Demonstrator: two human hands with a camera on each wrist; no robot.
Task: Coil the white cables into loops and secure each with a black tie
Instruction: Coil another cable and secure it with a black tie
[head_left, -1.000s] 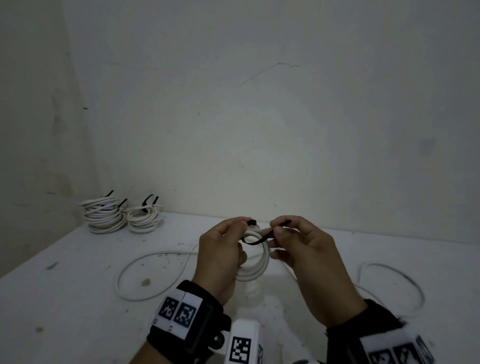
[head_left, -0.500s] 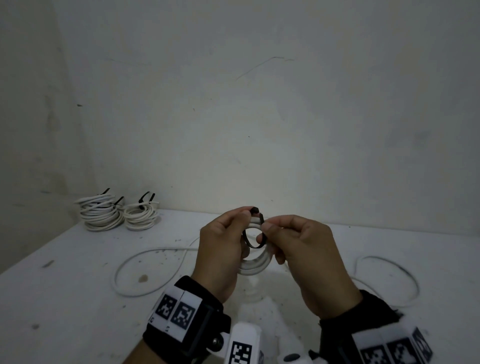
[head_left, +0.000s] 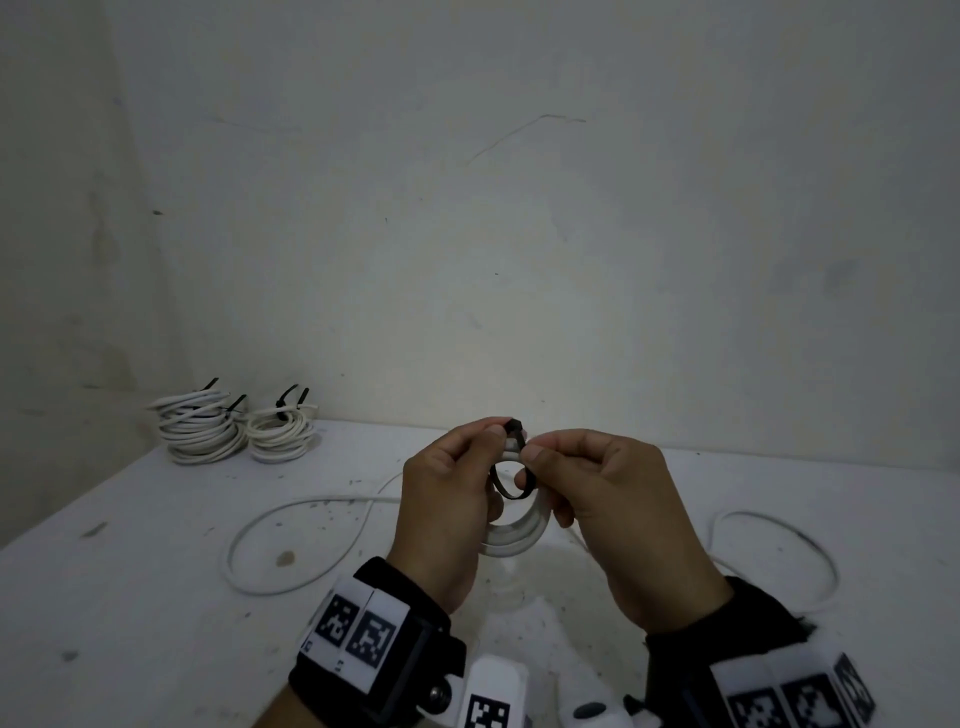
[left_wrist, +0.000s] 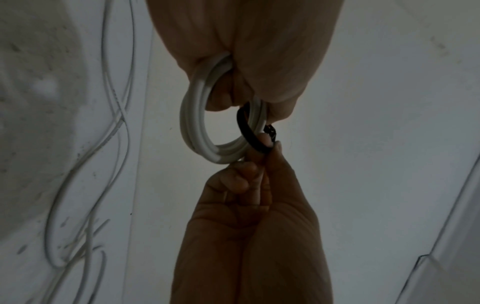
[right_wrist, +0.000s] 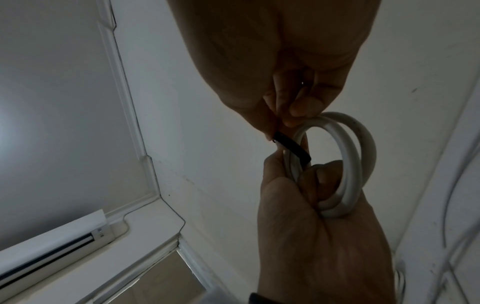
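Over the speckled white bench, near its front edge, the left hand grips a small coil of white cable while the right hand pinches the thin black plastic tie looped loosely around it. If that pinch slips before cinching, the tie could spring open and the coil unwind.

You face a pale wall with a thin crack in the upper middle of the frame. The white table along the bottom carries dark specks and 1 brownish spot at lower left. Your right wrist view shows a ceiling light fixture at lower left.
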